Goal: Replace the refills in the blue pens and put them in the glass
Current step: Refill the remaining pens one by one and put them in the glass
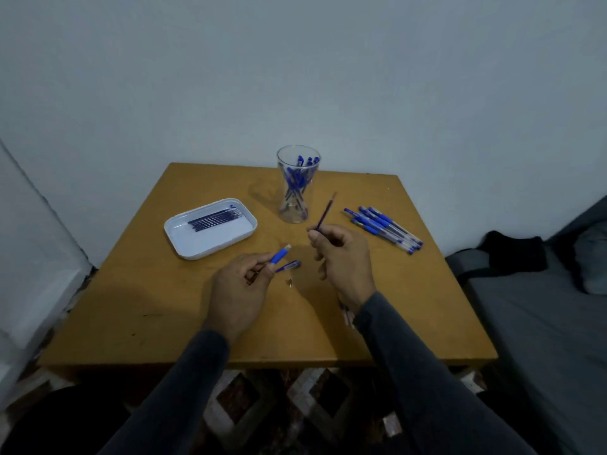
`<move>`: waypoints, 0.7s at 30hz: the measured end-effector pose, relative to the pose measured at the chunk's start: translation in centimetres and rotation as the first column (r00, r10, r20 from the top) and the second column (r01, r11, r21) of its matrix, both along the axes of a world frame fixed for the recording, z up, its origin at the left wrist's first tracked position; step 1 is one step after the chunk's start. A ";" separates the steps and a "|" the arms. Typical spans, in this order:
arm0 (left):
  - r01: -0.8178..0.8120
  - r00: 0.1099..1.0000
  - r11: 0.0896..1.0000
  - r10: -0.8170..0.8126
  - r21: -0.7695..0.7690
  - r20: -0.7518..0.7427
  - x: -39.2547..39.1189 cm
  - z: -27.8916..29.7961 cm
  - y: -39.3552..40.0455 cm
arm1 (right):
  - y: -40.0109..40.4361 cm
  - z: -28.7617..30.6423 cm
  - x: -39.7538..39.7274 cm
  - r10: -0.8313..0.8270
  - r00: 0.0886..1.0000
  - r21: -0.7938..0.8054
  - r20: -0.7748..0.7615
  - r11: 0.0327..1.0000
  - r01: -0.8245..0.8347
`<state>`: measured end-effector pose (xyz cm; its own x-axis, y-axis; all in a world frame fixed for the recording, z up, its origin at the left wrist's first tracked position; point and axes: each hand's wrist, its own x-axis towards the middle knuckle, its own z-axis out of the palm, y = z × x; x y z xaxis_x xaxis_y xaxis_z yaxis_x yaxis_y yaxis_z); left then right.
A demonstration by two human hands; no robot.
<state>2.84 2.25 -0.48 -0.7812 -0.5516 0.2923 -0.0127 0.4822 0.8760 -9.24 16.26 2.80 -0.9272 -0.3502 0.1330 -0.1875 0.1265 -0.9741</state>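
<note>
Now right hand [341,257] pinches refill [325,211] — left [239,290] grips barrel [280,254].

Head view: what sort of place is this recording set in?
Probably a room in a home, not a workshop: a small square wooden table against a plain pale wall, a grey padded mattress or sofa beside it, and patterned floor tiles underneath.
</note>
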 end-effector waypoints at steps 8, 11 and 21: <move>0.051 0.998 0.998 -0.050 -0.025 0.039 0.1 -0.2 0.6 | 0.3 -0.1 1.3 0.054 0.989 -0.183 0.138 0.983 -0.028; 0.063 0.997 0.997 -0.061 -0.037 0.053 0.1 -0.4 0.5 | 0.1 -0.3 1.6 0.089 0.980 -0.207 0.180 0.977 -0.051; 0.072 0.995 0.996 -0.068 -0.058 0.066 0.2 -0.8 0.4 | 0.2 -0.3 1.8 0.092 0.976 -0.173 0.200 0.983 -0.057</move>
